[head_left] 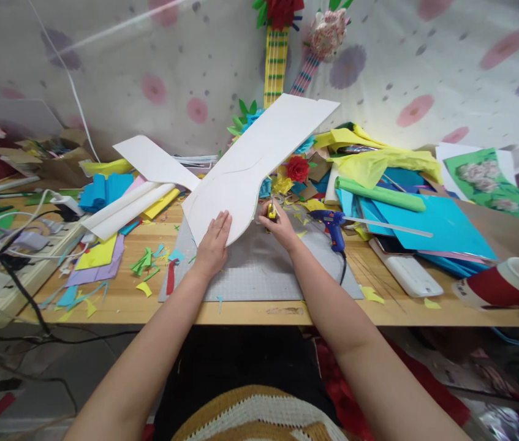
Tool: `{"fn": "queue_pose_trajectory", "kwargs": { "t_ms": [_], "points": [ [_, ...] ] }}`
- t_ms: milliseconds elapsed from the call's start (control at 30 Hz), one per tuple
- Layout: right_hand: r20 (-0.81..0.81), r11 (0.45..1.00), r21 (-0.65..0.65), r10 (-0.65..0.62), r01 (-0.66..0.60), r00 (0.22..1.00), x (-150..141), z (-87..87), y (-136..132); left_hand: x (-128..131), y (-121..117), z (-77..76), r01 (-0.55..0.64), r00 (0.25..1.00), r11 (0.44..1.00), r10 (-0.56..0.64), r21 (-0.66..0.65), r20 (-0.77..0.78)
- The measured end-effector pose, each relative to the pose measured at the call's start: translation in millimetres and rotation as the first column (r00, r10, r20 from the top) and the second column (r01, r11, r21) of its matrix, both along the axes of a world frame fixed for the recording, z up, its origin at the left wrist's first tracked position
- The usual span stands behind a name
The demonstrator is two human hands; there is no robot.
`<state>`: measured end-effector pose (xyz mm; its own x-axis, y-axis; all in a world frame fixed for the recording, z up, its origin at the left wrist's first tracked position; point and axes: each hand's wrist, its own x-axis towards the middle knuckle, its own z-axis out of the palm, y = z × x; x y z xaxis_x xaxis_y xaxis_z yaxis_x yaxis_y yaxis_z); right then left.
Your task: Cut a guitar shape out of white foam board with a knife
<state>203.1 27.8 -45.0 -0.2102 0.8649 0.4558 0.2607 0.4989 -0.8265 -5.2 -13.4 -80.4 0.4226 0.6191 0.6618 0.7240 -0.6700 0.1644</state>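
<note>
Where white board (245,174) lies under open left grip (214,242), right grip (280,225) closed round yellow cutter (272,212), just beside board

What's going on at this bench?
A person's left hand presses flat on a large white board with a curved edge and a pencil-like line. The right hand holds a small yellow tool beside that edge, over a gray cutting mat. A blue glue gun lies to the right, colored paper scraps to the left.
</note>
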Motion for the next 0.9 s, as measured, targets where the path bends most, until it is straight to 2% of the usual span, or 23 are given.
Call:
{"fn": "queue_pose_trajectory", "kwargs": {
  "t_ms": [100, 400, 567, 767, 900],
  "points": [
    [-0.151, 0.997, -0.062, 0.046, -0.056, 0.988, -5, 6.5, -6, 1, 0, -0.1, -0.022, 1.000, 1.000, 0.022, 0.000, -0.011],
    [-0.272, 0.986, -0.147, 0.040, -0.083, 0.961, -5, 10.6, -8, 2, 0, -0.4, -0.071, 0.997, 0.997, 0.071, 0.004, -0.033],
    [-0.223, 0.992, -0.125, -0.030, 0.002, 0.974, 6, 13.7, -8, 2, -1, 2.2, -0.100, 0.994, 0.994, 0.101, 0.032, -0.029],
    [-0.173, 0.977, -0.160, 0.110, -0.138, 0.979, -1, 10.2, -13, 2, 0, 2.3, -0.135, 0.989, 0.978, 0.142, 0.158, -0.034],
    [-0.126, 0.985, -0.137, 0.089, -0.106, 0.988, -10, 9.6, -15, 2, 1, 1.0, -0.153, 0.985, 0.974, 0.164, 0.168, -0.052]
  ]
}}
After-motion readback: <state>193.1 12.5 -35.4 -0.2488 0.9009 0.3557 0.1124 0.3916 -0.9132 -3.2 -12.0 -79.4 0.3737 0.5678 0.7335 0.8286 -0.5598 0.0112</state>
